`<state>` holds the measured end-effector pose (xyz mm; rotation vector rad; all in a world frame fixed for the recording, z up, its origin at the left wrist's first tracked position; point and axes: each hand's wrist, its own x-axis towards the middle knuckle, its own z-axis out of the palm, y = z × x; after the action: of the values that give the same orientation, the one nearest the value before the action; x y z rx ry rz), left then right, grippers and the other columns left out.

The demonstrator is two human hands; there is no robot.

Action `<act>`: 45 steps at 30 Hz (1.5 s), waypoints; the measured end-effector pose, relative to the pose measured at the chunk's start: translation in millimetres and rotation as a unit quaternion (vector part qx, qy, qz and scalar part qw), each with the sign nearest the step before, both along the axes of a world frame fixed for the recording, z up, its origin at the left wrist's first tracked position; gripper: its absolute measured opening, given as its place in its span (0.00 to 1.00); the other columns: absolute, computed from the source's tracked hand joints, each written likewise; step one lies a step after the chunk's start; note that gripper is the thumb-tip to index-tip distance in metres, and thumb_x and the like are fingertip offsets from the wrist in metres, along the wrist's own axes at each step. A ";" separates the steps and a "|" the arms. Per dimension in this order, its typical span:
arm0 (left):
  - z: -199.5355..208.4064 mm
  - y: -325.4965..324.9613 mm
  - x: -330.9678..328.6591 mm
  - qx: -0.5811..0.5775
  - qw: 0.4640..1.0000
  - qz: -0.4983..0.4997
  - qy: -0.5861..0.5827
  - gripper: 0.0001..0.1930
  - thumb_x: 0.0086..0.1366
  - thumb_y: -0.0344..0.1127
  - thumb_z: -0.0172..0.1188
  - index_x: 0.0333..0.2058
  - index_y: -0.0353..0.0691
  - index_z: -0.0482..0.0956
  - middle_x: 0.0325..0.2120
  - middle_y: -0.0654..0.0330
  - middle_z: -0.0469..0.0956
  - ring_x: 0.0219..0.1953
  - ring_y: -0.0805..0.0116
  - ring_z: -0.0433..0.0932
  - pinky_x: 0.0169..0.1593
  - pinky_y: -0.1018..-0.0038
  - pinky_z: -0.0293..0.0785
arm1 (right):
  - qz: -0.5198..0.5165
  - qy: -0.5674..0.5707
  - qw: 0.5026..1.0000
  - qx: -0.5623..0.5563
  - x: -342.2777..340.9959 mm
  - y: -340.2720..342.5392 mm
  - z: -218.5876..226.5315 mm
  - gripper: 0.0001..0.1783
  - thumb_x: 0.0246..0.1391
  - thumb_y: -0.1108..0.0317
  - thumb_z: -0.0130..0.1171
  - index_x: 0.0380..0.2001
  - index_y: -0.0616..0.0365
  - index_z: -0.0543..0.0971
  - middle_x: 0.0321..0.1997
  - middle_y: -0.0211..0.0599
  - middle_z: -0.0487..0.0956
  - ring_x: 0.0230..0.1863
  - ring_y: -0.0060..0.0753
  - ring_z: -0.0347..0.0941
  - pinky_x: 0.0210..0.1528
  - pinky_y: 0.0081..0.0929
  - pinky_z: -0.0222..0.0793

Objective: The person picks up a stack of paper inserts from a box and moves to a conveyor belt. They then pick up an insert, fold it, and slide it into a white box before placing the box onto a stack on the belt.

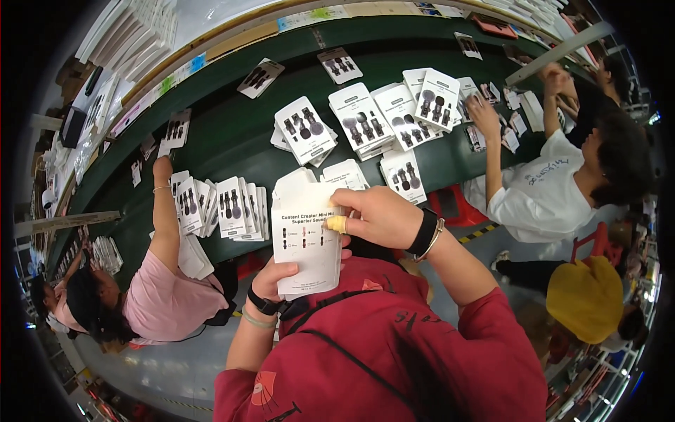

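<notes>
A flat white printed box (308,260), with small microphone pictures on the side toward me, stands upright in front of my chest. Its top flap (295,184) sticks up. My left hand (275,278) grips the box low down, thumb across its front. At the upper right edge, my right hand (376,219) pinches the box between bent fingers; yellow tape wraps one finger. Just beyond the box lies another white box (344,173), partly hidden by it. Stacks of similar boxes (358,119) rest on the green conveyor belt (232,133) ahead.
More boxes (239,209) lie fanned out at the left, near a person in pink (176,285). On the right, a person in white (541,186) reaches over small packets (511,133). Single boxes (339,65) lie farther along the belt. A red stool (450,205) stands below the right side.
</notes>
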<state>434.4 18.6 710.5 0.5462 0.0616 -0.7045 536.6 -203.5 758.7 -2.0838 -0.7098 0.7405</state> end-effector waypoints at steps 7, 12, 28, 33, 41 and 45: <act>18.2 -0.7 -9.4 0.009 1.000 0.020 0.000 0.42 0.58 0.35 0.63 0.68 0.31 0.53 0.62 0.39 0.64 0.62 0.44 0.70 0.63 0.57 0.69 | -0.086 0.160 0.967 0.180 -16.2 5.7 -23.9 0.11 0.60 0.68 0.62 0.41 0.62 0.75 0.31 0.34 0.80 0.32 0.20 0.76 0.34 0.22 0.71; -8.7 19.4 -25.0 0.112 0.992 0.045 0.041 0.33 0.63 0.31 0.60 0.65 0.31 0.60 0.58 0.46 0.71 0.58 0.55 0.74 0.60 0.62 0.72 | -0.085 0.129 0.974 0.167 -24.9 8.3 -16.7 0.11 0.60 0.71 0.60 0.44 0.64 0.74 0.32 0.33 0.79 0.34 0.18 0.74 0.36 0.23 0.71; -5.8 7.7 -22.8 0.475 0.827 0.249 -0.169 0.20 0.72 0.30 0.52 0.61 0.30 0.66 0.43 0.61 0.79 0.43 0.78 0.75 0.49 0.80 0.71 | -0.217 0.213 0.900 0.311 -45.8 19.4 -26.4 0.19 0.67 0.66 0.52 0.58 0.61 0.71 0.46 0.33 0.79 0.44 0.26 0.76 0.48 0.23 0.72; -7.5 2.7 -21.2 0.436 0.824 0.303 -0.199 0.23 0.73 0.29 0.51 0.64 0.33 0.61 0.36 0.63 0.78 0.37 0.80 0.72 0.43 0.81 0.70 | -0.195 0.487 0.752 0.400 -21.1 15.0 -50.3 0.23 0.68 0.65 0.49 0.61 0.65 0.69 0.53 0.39 0.79 0.52 0.27 0.76 0.57 0.26 0.71; -3.3 12.7 -21.4 0.489 0.784 0.271 -0.269 0.22 0.73 0.28 0.50 0.64 0.38 0.62 0.28 0.66 0.74 0.29 0.80 0.67 0.38 0.83 0.66 | -0.144 0.496 0.772 0.371 -12.1 27.1 -33.9 0.26 0.64 0.70 0.52 0.63 0.68 0.67 0.56 0.42 0.78 0.54 0.27 0.76 0.57 0.26 0.71; -4.8 16.9 -21.8 0.506 0.781 0.242 -0.273 0.21 0.72 0.27 0.51 0.62 0.38 0.63 0.27 0.66 0.74 0.29 0.80 0.67 0.38 0.83 0.66 | -0.100 0.336 0.872 0.342 -15.5 25.8 -41.5 0.24 0.63 0.72 0.53 0.62 0.67 0.71 0.58 0.41 0.78 0.52 0.23 0.75 0.54 0.21 0.70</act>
<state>412.6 35.5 705.7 1.6933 0.0310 0.0891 521.1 -177.8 717.1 -1.1162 -0.2800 0.8651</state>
